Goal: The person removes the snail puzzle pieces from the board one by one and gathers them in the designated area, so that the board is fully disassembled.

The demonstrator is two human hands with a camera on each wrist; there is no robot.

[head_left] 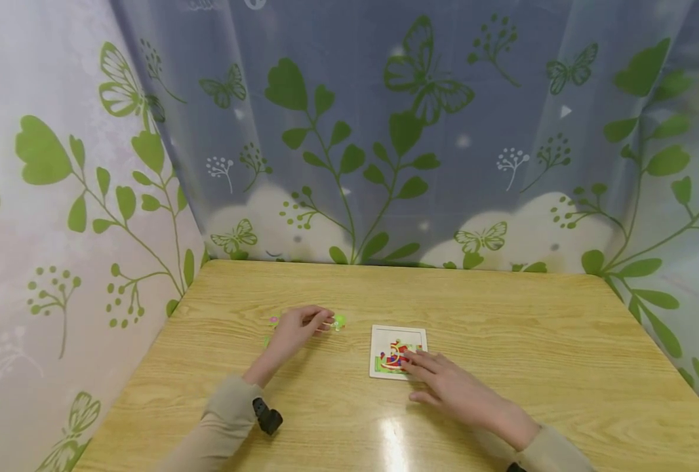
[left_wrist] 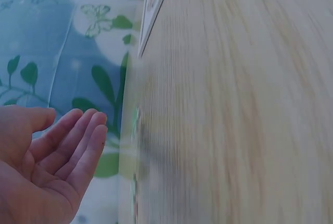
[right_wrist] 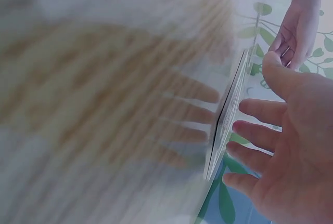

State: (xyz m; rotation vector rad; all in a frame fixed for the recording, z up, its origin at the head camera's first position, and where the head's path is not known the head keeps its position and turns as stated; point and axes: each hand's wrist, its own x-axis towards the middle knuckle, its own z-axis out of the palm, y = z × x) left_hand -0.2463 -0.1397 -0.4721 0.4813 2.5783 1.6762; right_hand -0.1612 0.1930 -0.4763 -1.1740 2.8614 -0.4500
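Observation:
A white-framed square puzzle board (head_left: pixel 383 333) lies on the table, with red, yellow and green picture pieces (head_left: pixel 392 360) fitted in its lower part. My right hand (head_left: pixel 456 387) reaches over its lower right corner, fingertips at the picture. In the right wrist view those fingers (right_wrist: pixel 255 135) are spread and nearly straight beside the board's edge (right_wrist: pixel 227 115). Farther left, my left hand (head_left: pixel 293 334) hovers over loose puzzle pieces. A green piece (head_left: pixel 339 322) shows just past its fingertips. The left wrist view shows its fingers (left_wrist: pixel 73 146) loosely bent, with nothing between them and the thumb.
Partly behind the left hand lie more loose pieces, one pink (head_left: pixel 274 320) and one green (head_left: pixel 266 341). The wooden table (head_left: pixel 503 314) meets a leaf-and-butterfly curtain (head_left: pixel 349 131) at its back edge. A black band (head_left: pixel 267 416) sits on the left wrist.

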